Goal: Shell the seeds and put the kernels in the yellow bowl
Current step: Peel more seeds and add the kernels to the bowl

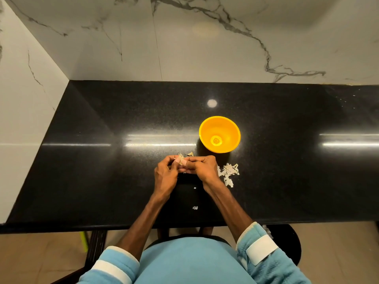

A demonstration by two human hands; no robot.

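A yellow bowl (219, 134) stands on the black counter (102, 160), just beyond my hands and slightly right. Something small and pale lies at its bottom. My left hand (165, 174) and my right hand (202, 171) meet fingertip to fingertip in front of the bowl. Together they pinch a small pale seed (181, 160) between thumbs and forefingers. A few pale shell bits (189, 154) lie on the counter just past my fingertips. A pile of pale shell pieces (228, 173) lies right of my right hand.
Two small pale flecks (195, 207) lie on the counter between my forearms. A marble wall (184, 48) backs the counter and another closes its left end. The counter's front edge runs below my forearms, with a dark stool (287, 242) at lower right.
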